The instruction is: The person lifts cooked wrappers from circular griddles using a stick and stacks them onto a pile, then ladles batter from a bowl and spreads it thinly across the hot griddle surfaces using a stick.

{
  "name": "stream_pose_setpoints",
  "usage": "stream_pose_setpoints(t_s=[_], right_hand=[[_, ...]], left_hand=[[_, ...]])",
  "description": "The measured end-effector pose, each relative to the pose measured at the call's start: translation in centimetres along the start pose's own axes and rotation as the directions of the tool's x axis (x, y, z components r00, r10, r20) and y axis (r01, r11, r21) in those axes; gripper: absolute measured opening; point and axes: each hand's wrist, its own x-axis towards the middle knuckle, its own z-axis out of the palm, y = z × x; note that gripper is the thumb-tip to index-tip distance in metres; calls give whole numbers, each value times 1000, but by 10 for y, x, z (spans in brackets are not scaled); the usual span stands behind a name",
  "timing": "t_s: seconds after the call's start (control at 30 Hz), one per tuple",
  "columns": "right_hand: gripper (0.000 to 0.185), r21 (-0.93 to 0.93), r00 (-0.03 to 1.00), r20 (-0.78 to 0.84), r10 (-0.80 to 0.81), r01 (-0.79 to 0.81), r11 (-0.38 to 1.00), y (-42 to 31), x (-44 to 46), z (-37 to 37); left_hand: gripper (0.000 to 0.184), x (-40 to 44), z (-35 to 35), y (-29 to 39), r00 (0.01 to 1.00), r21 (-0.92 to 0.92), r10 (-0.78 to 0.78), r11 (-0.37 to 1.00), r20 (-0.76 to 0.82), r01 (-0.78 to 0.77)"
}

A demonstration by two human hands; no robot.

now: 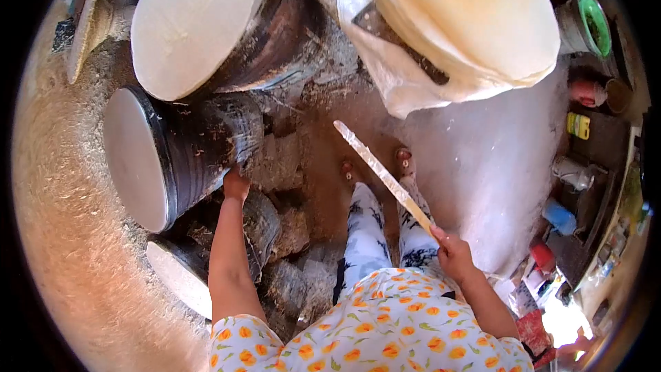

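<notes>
My right hand (pixel 454 255) is closed around the bare wooden end of a long flat stick (pixel 385 178). White residue coats most of the stick, which slants up and left over the floor. On the left, my left hand (pixel 235 184) reaches to the lower side of a dark, soot-stained drum-shaped vessel (pixel 200 145); its fingers are mostly hidden. A bluish patch shows beside that hand, too small to name. The vessel's pale round top (pixel 138 158) faces left in this view.
A larger pale disc (pixel 200 21) tops another dark vessel. Thick pale round layers (pixel 475 21) lie on white cloth (pixel 375 62). Below left is another round top (pixel 179 275). A green basin (pixel 593 21), yellow container (pixel 578 125) and blue item (pixel 559 217) stand right.
</notes>
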Motion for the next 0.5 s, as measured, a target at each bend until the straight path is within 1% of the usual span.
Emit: stream_pose_setpoints(t_s=[0.07,0.1,0.13,0.2,0.27,0.3,0.33,0.37,0.43,0.47,0.5], right_hand=[[66,-48,1000,-3,-15,15,999,0,0,0],[65,-52,1000,1,-17,17,998,0,-1,-1],[65,-77,999,8,-47,47,996,1,2,-2],[66,-46,998,-30,-60,59,997,4,1,-1],[65,-101,995,-46,-89,84,991,-15,2,-13],[64,-119,990,-65,-126,118,986,-16,1,-15],[61,-202,987,-48,-156,144,969,-23,3,-23],[60,-201,979,-74,-191,173,964,-31,3,-30],[59,-221,964,-106,-243,215,951,-50,4,-42],[65,-240,965,-102,-241,211,948,-57,7,-46],[71,-254,967,-99,-235,204,945,-66,8,-50]], left_hand=[[49,-12,-23,30,993,12,-49,999,104,48],[47,-21,-39,50,989,51,-69,997,133,62],[43,-22,-32,45,999,-10,2,1000,44,-1],[49,-27,-35,61,989,35,-58,998,134,54],[57,-35,-42,87,974,68,-101,994,203,88],[60,-42,-36,89,995,76,-26,997,100,19],[61,-46,-37,99,999,69,12,998,38,-15],[63,-51,-37,109,998,66,51,997,-25,-49],[58,-68,-51,132,997,94,74,993,-11,-72],[58,-72,-48,136,996,73,78,994,-30,-76],[54,-75,-42,138,994,-85,108,991,-5,-108]])
